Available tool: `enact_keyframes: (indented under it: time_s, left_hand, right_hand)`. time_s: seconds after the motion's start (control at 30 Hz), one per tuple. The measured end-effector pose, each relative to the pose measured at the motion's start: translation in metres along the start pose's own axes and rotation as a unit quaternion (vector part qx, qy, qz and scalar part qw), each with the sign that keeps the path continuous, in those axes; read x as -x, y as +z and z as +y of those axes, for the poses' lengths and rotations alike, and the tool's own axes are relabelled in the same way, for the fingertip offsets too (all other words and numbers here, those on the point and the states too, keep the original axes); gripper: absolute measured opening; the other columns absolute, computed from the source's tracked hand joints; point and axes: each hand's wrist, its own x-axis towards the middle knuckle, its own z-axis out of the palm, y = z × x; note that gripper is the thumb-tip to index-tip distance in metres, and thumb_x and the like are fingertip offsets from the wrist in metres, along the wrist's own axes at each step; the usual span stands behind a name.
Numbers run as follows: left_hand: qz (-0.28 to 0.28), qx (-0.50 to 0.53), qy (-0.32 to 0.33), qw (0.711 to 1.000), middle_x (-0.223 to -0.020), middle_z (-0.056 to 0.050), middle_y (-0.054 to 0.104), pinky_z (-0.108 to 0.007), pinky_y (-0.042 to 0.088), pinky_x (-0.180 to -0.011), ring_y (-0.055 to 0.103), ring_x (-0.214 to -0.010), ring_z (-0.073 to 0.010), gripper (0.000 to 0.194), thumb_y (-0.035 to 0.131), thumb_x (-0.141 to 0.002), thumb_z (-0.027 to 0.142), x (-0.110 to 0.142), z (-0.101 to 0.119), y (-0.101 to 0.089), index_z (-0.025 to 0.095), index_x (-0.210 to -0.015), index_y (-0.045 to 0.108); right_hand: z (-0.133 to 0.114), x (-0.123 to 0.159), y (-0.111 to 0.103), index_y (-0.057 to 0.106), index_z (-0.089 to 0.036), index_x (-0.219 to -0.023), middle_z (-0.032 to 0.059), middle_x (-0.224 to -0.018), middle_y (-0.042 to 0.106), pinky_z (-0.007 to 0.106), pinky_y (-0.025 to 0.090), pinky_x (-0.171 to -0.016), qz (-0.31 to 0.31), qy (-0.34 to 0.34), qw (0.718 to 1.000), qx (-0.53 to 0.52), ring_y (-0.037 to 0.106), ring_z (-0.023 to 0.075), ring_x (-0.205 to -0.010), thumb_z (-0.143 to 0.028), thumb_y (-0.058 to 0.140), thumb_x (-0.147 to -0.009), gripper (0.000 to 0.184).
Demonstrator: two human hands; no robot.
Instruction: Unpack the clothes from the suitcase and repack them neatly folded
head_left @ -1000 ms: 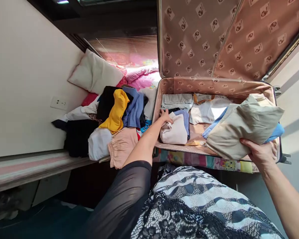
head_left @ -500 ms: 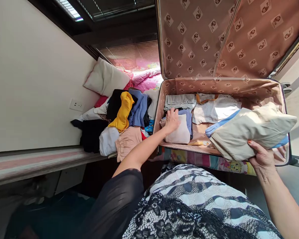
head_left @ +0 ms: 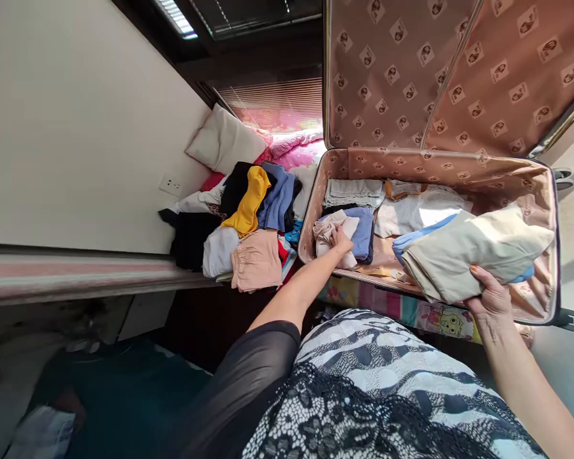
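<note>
My left hand (head_left: 340,241) is closed on a pale pink folded garment (head_left: 326,233), bunched up at the suitcase's left end. Beneath that garment and to its right lies a folded blue one (head_left: 362,231). At the right end, my right hand (head_left: 492,294) grips the near edge of a folded beige garment (head_left: 473,252), thumb on top and fingers hidden underneath. Light blue cloth (head_left: 411,237) pokes out from under the beige one. Folded grey clothing (head_left: 354,192) and a light grey top (head_left: 414,213) lie along the far side of the open suitcase (head_left: 507,164).
Left of the suitcase is a heap of clothes, with a yellow garment (head_left: 249,203), peach shorts (head_left: 256,260) and a black garment (head_left: 194,239). A white pillow (head_left: 226,140) leans behind it by the wall. The patterned suitcase lid (head_left: 392,70) stands raised at the back.
My left hand has gathered the pale pink garment, which lay flatter before, and shifted it leftward off part of the blue one. The right hand still holds the beige garment, slightly lower. The view has shifted.
</note>
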Motion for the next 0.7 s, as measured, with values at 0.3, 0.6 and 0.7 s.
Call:
enact_keyframes:
  time_s: [0.3, 0.6, 0.7]
  left_hand:
    - [0.016, 0.311, 0.064, 0.948, -0.102, -0.008, 0.082, -0.043, 0.061, -0.099, 0.076, -0.111, -0.0311, 0.06, 0.077, -0.076, 0.022, 0.04, -0.101, -0.149, 0.014, -0.135, 0.071]
    - [0.501, 0.179, 0.151, 0.833, -0.121, -0.009, 0.077, -0.044, 0.055, -0.112, 0.069, -0.116, -0.025, 0.049, 0.065, -0.082, 0.008, 0.129, -0.269, -0.293, 0.014, -0.131, 0.069]
    - [0.483, 0.023, 0.113, 0.868, -0.149, -0.016, 0.063, -0.047, 0.046, -0.122, 0.056, -0.141, -0.0333, 0.054, 0.06, -0.09, 0.008, 0.123, -0.279, -0.237, 0.016, -0.144, 0.064]
  right_hand:
    - [-0.016, -0.001, 0.027, 0.075, -0.026, -0.07, 0.01, -0.126, 0.077, 0.044, 0.049, -0.124, -0.077, 0.042, 0.994, 0.061, 0.059, 0.0329, -0.146, -0.02, 0.076, -0.047, 0.024]
    - [-0.021, 0.059, 0.118, 0.071, -0.024, -0.072, 0.0092, -0.124, 0.078, 0.051, 0.066, -0.103, -0.162, 0.016, 0.983, 0.088, 0.064, 0.0363, -0.137, -0.018, 0.075, -0.042, 0.031]
    - [-0.017, 0.079, 0.15, 0.072, -0.024, -0.073, 0.009, -0.121, 0.079, 0.049, 0.068, -0.098, -0.177, 0.022, 0.979, 0.101, 0.067, 0.0352, -0.131, -0.018, 0.076, -0.042, 0.031]
